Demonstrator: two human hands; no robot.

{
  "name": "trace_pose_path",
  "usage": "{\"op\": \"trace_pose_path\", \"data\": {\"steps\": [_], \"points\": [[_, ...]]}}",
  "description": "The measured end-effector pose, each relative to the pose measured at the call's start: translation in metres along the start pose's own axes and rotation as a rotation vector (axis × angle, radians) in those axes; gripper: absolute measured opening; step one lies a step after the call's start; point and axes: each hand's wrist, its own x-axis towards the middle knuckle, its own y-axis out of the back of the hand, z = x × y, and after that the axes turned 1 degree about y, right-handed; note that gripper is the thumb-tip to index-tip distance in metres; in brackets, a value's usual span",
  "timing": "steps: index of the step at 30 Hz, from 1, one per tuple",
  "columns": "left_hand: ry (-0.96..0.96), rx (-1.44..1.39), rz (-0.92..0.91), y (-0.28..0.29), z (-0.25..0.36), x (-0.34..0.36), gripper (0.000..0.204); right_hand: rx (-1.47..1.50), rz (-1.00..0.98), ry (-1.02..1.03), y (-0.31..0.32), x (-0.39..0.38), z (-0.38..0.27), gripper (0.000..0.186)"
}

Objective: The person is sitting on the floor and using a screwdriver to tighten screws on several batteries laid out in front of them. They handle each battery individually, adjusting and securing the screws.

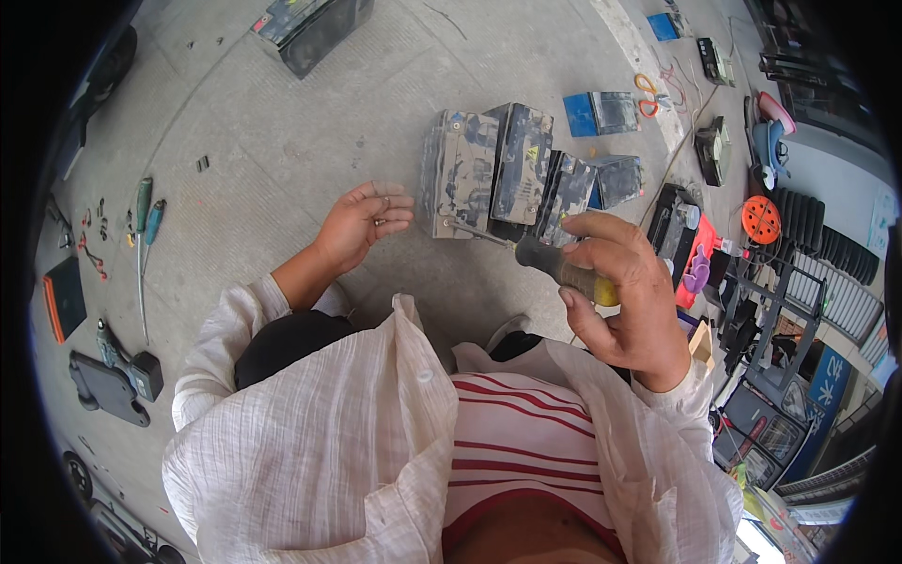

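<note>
My right hand [625,291] is wrapped loosely round the dark and yellow handle of a screwdriver [567,272]. The tool's metal shaft points left, and its tip meets the near lower corner of a dirt-caked grey battery [462,179] with screws at its corners. Just left of that battery is my left hand [362,224], palm turned up and fingers partly curled round a small dark metal piece [381,222], perhaps a screw. Another muddy black battery [522,164] leans close on the right, with a smaller dirty one [567,195] beyond it.
Blue-ended batteries [601,113] and orange-handled scissors [646,94] lie farther right. At far left are a long green-handled screwdriver [143,211], a teal-handled one [155,218] and a cordless drill [122,352]. A large battery [324,38] stands at the back. Shop goods crowd the right side.
</note>
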Motion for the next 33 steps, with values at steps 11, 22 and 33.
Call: {"op": "trace_pose_path", "data": {"steps": [11, 22, 33], "points": [[-0.004, -0.012, -0.003, 0.002, -0.002, 0.001, 0.028, 0.014, -0.047, -0.116, 0.002, -0.007, -0.003, 0.047], [-0.008, 0.022, 0.062, -0.002, -0.004, 0.002, 0.028, -0.018, -0.142, -0.109, 0.010, -0.007, -0.004, 0.049], [0.014, 0.067, 0.036, 0.006, -0.007, 0.003, 0.029, 0.012, -0.166, -0.073, 0.009, -0.007, -0.003, 0.048]]}}
